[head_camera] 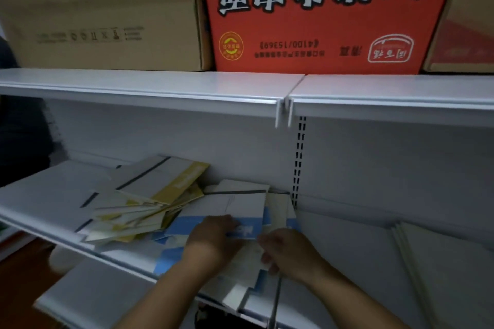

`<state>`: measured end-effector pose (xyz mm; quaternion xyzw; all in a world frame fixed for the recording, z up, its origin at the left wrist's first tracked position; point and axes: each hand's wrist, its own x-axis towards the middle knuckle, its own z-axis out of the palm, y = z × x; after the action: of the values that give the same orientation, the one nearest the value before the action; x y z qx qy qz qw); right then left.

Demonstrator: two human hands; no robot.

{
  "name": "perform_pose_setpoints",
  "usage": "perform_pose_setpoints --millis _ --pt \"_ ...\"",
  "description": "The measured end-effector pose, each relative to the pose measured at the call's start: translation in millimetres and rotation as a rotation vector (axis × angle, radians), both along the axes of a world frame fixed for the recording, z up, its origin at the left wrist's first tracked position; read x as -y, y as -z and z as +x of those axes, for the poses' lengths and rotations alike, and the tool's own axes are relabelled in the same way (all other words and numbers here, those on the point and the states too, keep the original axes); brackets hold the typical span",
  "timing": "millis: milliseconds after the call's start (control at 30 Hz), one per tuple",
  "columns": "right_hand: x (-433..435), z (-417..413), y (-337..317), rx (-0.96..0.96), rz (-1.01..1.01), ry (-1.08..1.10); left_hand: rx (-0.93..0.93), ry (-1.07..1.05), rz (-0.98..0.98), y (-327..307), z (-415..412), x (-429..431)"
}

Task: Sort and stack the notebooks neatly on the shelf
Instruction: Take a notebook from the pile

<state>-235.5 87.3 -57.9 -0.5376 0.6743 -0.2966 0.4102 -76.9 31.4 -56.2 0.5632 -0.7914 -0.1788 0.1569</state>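
Blue notebooks (pixel 235 203) – loose pile at the shelf (pixel 53 189) front, six o'clock in my view, some corners hanging over the lip. My left hand (pixel 213 238) lies on top, fingers bent down on the blue band; I cannot tell whether the thumb is under. My right hand (pixel 288 251) has its fingers curled round the pile's near right edge. Blur hides the finer grip.

Yellow notebooks (pixel 165 187) – fanned heap at ten o'clock from the blue pile, touching it, edges every way. Cream stack (pixel 441 262) at three o'clock, well apart, in the next bay. Red box (pixel 320 21) and brown box (pixel 107 13) overhead at twelve.

Step, as I judge it: gathering the blues. Next calls for squaring the edges between both palms, pushing back from the lip, keeping the yellows out.
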Motion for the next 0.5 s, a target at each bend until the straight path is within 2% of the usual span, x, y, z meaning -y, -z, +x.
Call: perform_pose_setpoints --millis 133,233,367,433,500 --pt "8 18 7 0.137 -0.012 0.185 0.123 0.047 -0.076 7 -4 -5" --pt "8 12 12 0.241 -0.146 0.335 0.026 0.189 -0.199 9 -14 -19" --pt "-11 -25 -4 0.503 -0.264 0.462 -0.209 0.179 -0.039 -13 -26 -15" --pt "-25 -54 -17 0.564 -0.296 0.504 -0.286 0.135 -0.078 -21 -35 -10" --pt "-40 -86 -24 0.591 -0.308 0.522 -0.31 0.144 0.037 -27 -51 -19"
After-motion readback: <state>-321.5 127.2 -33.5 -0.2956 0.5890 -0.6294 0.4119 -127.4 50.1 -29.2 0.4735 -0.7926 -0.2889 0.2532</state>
